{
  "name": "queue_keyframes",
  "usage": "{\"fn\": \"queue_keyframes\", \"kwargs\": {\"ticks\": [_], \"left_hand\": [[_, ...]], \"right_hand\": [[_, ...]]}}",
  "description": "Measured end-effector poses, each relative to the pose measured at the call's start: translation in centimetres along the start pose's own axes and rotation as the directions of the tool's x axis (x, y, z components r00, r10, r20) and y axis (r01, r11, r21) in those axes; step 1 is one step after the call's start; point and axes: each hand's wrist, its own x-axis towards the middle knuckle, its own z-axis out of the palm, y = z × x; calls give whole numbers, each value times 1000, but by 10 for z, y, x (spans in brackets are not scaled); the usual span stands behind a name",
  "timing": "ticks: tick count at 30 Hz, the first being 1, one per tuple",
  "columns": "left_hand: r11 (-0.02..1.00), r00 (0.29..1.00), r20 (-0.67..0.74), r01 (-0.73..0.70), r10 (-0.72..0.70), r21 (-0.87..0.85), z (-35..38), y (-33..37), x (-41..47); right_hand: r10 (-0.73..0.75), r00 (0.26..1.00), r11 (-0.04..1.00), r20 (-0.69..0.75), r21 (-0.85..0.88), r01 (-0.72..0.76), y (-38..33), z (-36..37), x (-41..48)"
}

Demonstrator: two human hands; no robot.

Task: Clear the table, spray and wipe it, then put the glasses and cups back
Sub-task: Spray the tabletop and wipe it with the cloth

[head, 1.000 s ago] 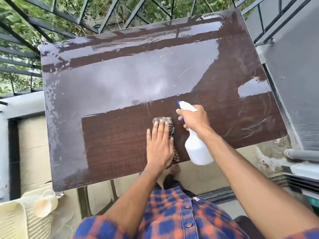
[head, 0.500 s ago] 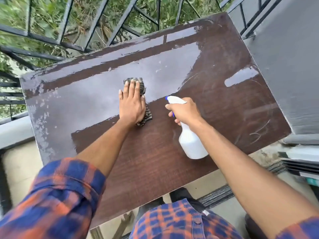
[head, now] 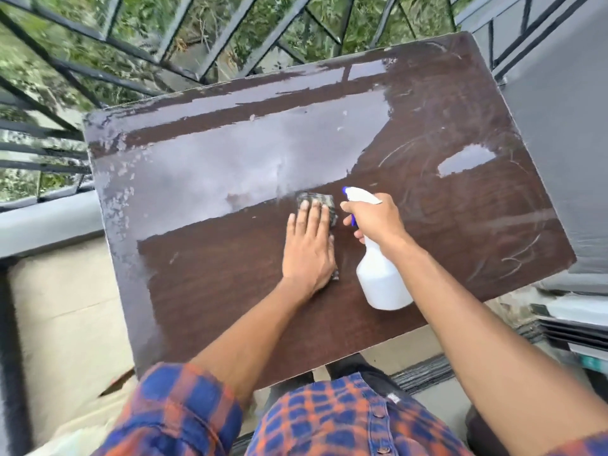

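Observation:
A dark brown wooden table point(head: 444, 205) fills the middle of the view, with a wet, shiny film over its far and left parts. My left hand point(head: 309, 248) lies flat with straight fingers on a dark patterned cloth point(head: 324, 202), pressing it onto the tabletop near the middle. Most of the cloth is hidden under the hand. Just to the right, my right hand point(head: 375, 222) grips the neck of a white spray bottle point(head: 381, 281) with a blue nozzle, held above the table. No glasses or cups are in view.
A black metal railing point(head: 204, 44) with greenery behind it runs along the table's far side. A grey wall point(head: 559, 133) stands close on the right. Beige floor tiles point(head: 65, 307) lie to the left, and a dark mat point(head: 424, 373) lies under the near edge.
My left hand went out to the far left part of the table with the cloth, then came back to the middle beside the spray bottle. My right hand kept its grip on the bottle.

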Motion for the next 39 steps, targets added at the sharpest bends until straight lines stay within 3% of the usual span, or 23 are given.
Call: {"fn": "queue_keyframes", "kwargs": {"ticks": [5,10,17,23,29,32,35,39], "left_hand": [[1000,1000,23,15,-15,18,-6,-16,-1],[977,977,-30,209,-210,-31,-35,-100,14],[851,826,-204,516,-525,-102,-64,-220,-83],[735,675,-299,650,-674,-192,-52,-216,-155],[663,604,-290,723,-743,-194,-47,-197,-135],[728,683,-263,669,-681,-148,-39,-167,-108],[850,823,-219,522,-525,-75,-24,-109,-72],[952,950,-86,295,-301,-79,5,-12,-33]], "right_hand": [[-21,1000,998,21,-59,22,1,22,-20],[-79,995,993,58,-86,84,-9,40,-35],[-149,977,979,150,-114,167,-20,69,-58],[-165,963,974,212,-119,193,-19,84,-74],[-169,968,977,188,-99,190,-6,54,-72],[-160,972,981,171,-84,176,7,28,-63],[-144,978,983,154,-91,159,24,-1,-56],[-131,986,987,106,-78,139,46,-39,-50]]}}
